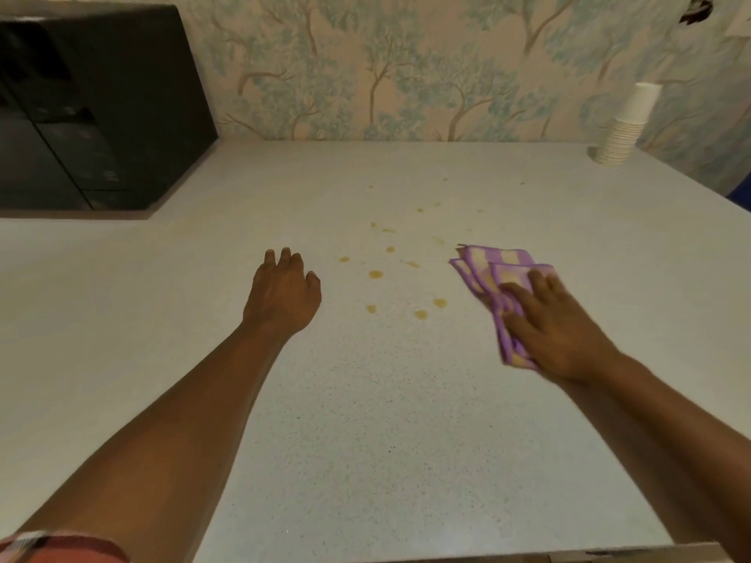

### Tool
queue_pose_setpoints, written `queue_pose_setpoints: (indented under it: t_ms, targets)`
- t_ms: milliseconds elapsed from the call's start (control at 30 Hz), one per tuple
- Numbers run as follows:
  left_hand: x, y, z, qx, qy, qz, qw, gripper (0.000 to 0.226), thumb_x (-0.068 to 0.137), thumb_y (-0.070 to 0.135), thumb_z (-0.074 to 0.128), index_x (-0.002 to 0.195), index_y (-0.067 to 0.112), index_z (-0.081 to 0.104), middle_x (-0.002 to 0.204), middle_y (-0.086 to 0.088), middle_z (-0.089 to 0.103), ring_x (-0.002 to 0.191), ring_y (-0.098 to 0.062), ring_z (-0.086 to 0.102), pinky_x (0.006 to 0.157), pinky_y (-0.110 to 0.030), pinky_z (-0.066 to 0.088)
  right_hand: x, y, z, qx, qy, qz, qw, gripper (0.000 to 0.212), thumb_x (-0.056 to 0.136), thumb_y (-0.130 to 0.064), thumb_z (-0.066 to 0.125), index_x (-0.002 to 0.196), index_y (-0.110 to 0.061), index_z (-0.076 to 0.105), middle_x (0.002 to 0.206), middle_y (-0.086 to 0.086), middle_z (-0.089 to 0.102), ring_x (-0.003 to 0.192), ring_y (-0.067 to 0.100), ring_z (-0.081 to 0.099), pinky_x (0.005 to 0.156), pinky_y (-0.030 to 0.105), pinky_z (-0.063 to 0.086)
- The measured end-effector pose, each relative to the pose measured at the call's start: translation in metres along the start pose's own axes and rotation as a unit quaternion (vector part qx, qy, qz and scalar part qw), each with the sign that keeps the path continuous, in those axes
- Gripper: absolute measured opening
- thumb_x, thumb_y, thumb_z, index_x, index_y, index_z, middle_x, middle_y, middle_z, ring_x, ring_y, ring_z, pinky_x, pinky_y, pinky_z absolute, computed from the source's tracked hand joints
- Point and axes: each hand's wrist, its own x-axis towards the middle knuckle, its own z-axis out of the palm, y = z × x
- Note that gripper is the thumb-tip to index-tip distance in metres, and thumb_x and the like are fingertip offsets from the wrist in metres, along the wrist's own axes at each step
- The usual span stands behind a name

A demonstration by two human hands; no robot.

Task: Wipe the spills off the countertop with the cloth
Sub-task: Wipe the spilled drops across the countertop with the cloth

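Several small yellow-brown spills (376, 274) dot the middle of the pale speckled countertop (365, 420), spreading back toward the wall. My right hand (548, 323) holds a folded purple and cream cloth (493, 264) just right of the spills, with the cloth's far corner free of my fingers. My left hand (282, 292) rests on or just over the counter to the left of the spills, holding nothing, fingers loosely curled and apart.
A black microwave (89, 111) stands at the back left. A stack of white paper cups (626, 128) stands upside down at the back right by the tree-patterned wall. The counter's front edge runs along the bottom of the view.
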Motion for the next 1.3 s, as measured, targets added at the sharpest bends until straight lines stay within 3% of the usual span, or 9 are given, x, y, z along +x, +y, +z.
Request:
queue_pose_setpoints:
  t_ms: [133, 233, 367, 567, 800, 900, 1067, 1200, 1300]
  targets:
    - [0.0, 0.0, 0.002, 0.016, -0.001, 0.008, 1.0, 0.056, 0.1, 0.029, 0.03, 0.147, -0.001, 0.028, 0.158, -0.02, 0.022, 0.147, -0.038, 0.015, 0.121, -0.045, 0.015, 0.039, 0.037, 0.007, -0.049, -0.064, 0.034, 0.996, 0.039, 0.084, -0.019, 0.041, 0.096, 0.007, 0.069, 0.11, 0.043, 0.062, 0.092, 0.065, 0.059, 0.077, 0.065, 0.05]
    - [0.001, 0.0, 0.002, 0.023, -0.001, 0.007, 1.0, 0.056, 0.1, 0.03, 0.03, 0.146, -0.001, 0.028, 0.158, -0.021, 0.023, 0.147, -0.037, 0.017, 0.121, -0.045, 0.016, 0.088, 0.037, 0.009, -0.023, -0.074, 0.049, 0.996, 0.046, 0.093, -0.02, 0.033, 0.109, 0.008, 0.066, 0.121, 0.043, 0.057, 0.11, 0.063, 0.053, 0.09, 0.066, 0.045]
    - [0.003, 0.0, 0.002, 0.027, -0.014, -0.002, 1.0, 0.057, 0.1, 0.031, 0.028, 0.148, 0.001, 0.026, 0.159, -0.019, 0.02, 0.148, -0.035, 0.015, 0.121, -0.043, 0.013, 0.151, 0.01, 0.005, 0.034, -0.091, 0.069, 0.993, 0.051, 0.104, -0.028, 0.024, 0.143, 0.001, 0.039, 0.152, 0.035, 0.028, 0.14, 0.053, 0.027, 0.111, 0.061, 0.029]
    - [0.001, 0.002, 0.001, 0.024, -0.02, -0.015, 0.999, 0.057, 0.1, 0.033, 0.028, 0.149, 0.003, 0.024, 0.16, -0.016, 0.019, 0.148, -0.033, 0.014, 0.122, -0.041, 0.012, 0.171, -0.066, -0.021, 0.147, -0.103, 0.019, 0.984, 0.064, 0.103, -0.041, 0.013, 0.155, -0.003, 0.011, 0.165, 0.022, 0.007, 0.151, 0.045, 0.009, 0.122, 0.055, 0.014]
    - [-0.001, 0.002, 0.001, 0.008, -0.019, -0.029, 0.999, 0.058, 0.1, 0.034, 0.028, 0.149, 0.005, 0.025, 0.16, -0.014, 0.019, 0.149, -0.03, 0.013, 0.122, -0.04, 0.012, 0.07, -0.052, -0.014, 0.218, -0.059, -0.068, 0.972, 0.072, 0.094, -0.048, 0.009, 0.157, -0.013, 0.016, 0.166, 0.011, 0.012, 0.153, 0.032, 0.011, 0.124, 0.046, 0.016]
    - [-0.002, 0.003, 0.001, 0.01, -0.015, -0.026, 0.999, 0.057, 0.1, 0.034, 0.03, 0.149, 0.004, 0.025, 0.16, -0.014, 0.02, 0.149, -0.03, 0.014, 0.122, -0.04, 0.012, 0.073, -0.015, -0.001, 0.178, -0.005, -0.059, 0.982, 0.07, 0.094, -0.043, 0.019, 0.15, -0.004, 0.035, 0.159, 0.02, 0.031, 0.147, 0.039, 0.03, 0.121, 0.044, 0.023]
    - [-0.001, 0.003, 0.001, 0.037, -0.019, -0.012, 0.999, 0.057, 0.1, 0.033, 0.027, 0.148, 0.002, 0.026, 0.159, -0.017, 0.021, 0.148, -0.032, 0.015, 0.122, -0.041, 0.013, 0.153, 0.024, 0.025, 0.037, -0.015, -0.048, 0.998, 0.034, 0.091, -0.013, 0.044, 0.095, 0.013, 0.066, 0.112, 0.045, 0.06, 0.101, 0.065, 0.058, 0.078, 0.067, 0.05]
    - [0.002, 0.001, 0.002, 0.049, -0.02, -0.01, 0.999, 0.056, 0.1, 0.032, 0.025, 0.148, 0.002, 0.026, 0.159, -0.017, 0.021, 0.148, -0.033, 0.015, 0.122, -0.042, 0.013, 0.237, 0.012, 0.017, 0.036, -0.073, -0.046, 0.996, 0.037, 0.098, -0.026, 0.046, 0.121, 0.001, 0.058, 0.143, 0.027, 0.044, 0.137, 0.049, 0.035, 0.103, 0.067, 0.035]
    - [0.002, 0.001, 0.002, 0.046, -0.018, -0.004, 0.999, 0.056, 0.1, 0.031, 0.026, 0.148, 0.002, 0.026, 0.159, -0.018, 0.021, 0.148, -0.033, 0.015, 0.122, -0.041, 0.012, 0.276, -0.024, 0.006, 0.074, -0.071, -0.07, 0.992, 0.042, 0.099, -0.033, 0.043, 0.124, -0.002, 0.056, 0.144, 0.022, 0.045, 0.138, 0.044, 0.034, 0.106, 0.067, 0.032]
